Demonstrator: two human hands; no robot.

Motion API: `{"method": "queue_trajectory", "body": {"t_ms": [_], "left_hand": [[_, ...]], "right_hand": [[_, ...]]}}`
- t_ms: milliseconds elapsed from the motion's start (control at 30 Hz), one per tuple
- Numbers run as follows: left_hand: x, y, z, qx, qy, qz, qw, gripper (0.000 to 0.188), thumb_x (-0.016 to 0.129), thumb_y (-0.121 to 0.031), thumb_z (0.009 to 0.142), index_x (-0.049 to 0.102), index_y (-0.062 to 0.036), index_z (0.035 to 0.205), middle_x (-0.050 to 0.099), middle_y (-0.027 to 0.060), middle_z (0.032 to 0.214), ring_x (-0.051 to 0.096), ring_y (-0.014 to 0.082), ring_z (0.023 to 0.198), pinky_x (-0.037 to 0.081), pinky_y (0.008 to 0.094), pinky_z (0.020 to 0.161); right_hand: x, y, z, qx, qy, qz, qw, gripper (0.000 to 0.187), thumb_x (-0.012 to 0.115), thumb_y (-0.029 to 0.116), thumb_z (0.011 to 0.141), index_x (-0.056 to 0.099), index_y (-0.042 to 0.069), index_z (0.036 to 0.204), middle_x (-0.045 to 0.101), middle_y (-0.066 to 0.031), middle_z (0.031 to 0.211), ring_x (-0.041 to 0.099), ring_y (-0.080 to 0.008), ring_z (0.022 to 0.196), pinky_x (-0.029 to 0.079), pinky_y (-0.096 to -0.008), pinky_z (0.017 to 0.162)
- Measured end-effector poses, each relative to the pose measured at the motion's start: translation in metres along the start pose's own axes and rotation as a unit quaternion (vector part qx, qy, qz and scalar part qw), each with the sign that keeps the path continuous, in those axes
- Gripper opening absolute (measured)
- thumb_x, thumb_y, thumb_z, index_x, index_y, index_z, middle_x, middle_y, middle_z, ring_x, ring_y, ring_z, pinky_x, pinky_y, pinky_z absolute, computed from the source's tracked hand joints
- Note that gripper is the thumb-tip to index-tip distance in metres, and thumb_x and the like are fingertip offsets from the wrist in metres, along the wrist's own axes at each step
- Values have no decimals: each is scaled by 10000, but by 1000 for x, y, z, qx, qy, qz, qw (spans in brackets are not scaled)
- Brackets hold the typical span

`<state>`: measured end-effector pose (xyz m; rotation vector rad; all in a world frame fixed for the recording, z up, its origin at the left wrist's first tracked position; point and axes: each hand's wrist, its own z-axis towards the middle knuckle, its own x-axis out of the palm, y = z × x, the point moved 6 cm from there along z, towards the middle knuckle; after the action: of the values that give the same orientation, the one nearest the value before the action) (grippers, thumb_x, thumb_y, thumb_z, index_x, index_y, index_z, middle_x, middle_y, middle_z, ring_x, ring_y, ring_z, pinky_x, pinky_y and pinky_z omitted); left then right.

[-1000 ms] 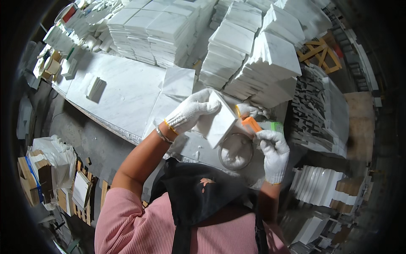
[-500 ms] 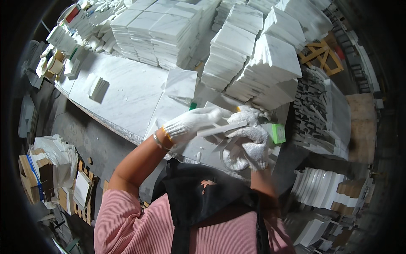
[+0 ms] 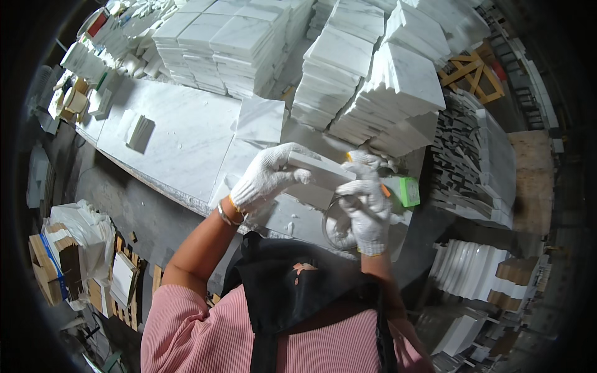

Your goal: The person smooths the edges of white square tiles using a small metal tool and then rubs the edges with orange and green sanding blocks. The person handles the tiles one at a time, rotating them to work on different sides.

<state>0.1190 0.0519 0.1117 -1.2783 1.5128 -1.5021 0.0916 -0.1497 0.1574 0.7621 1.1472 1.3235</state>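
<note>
My left hand (image 3: 267, 177), in a white knit glove, grips one end of a white marble tile (image 3: 317, 186) held tilted above the worktable. My gloved right hand (image 3: 365, 211) is closed at the tile's right end, its fingers at the edge. An orange tip (image 3: 385, 191) shows beside those fingers; whether the hand holds it is hidden. Just beyond lies a loose white glove (image 3: 367, 160). A round white dish or roll (image 3: 339, 227) sits below the tile, partly covered by my right hand. To the right is a bright green block (image 3: 409, 191).
A flat marble tile (image 3: 260, 120) lies on the white worktable (image 3: 180, 118). Tall tile stacks (image 3: 242, 50) and leaning tile rows (image 3: 398, 93) line its far side. A small tile bundle (image 3: 134, 128) stands at left. Stacked offcuts (image 3: 466, 161) are right of the table.
The tile has turned from nearly edge-on to showing its broad face. My left hand has drawn slightly left; the orange tip has come into view by my right hand.
</note>
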Motion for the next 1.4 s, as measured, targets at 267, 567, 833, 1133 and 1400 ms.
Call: {"method": "queue_trajectory", "body": {"t_ms": [267,567,833,1133,1400], "left_hand": [[-3,16,30,15,81,8,997,339,826,-132,855,702,-37,1156,702,2,1039,626,80,944,528,268,823],[1,2,31,66,46,74,994,253,800,-81,853,715,-19,1083,675,6,961,619,66,830,521,250,734],[-3,21,30,-1,30,16,999,359,847,-170,796,740,-24,1106,695,22,1002,644,93,864,524,248,747],[-1,24,33,48,48,-21,997,400,877,-248,784,741,-10,1076,705,46,1033,682,126,871,550,269,762],[2,17,29,52,40,-48,997,278,835,-104,820,727,-7,1057,710,48,1002,695,134,871,572,275,752]], "right_hand": [[-44,15,43,94,43,-2,995,239,647,-90,897,701,-60,1127,734,-134,1057,701,-175,976,566,-301,868],[-1,7,84,-16,292,-135,947,440,667,-56,804,747,75,1216,745,-128,1003,710,-283,905,560,-353,822],[-18,9,70,-33,310,-177,934,393,724,-17,784,770,53,1167,748,-123,981,705,-268,933,534,-372,919],[-22,22,59,-28,239,-200,950,343,704,-54,815,774,23,1142,757,-130,1057,697,-277,1074,511,-366,988],[-26,18,47,-41,214,-224,950,336,708,8,874,757,61,1202,771,-118,1036,724,-264,878,562,-367,829]]}}
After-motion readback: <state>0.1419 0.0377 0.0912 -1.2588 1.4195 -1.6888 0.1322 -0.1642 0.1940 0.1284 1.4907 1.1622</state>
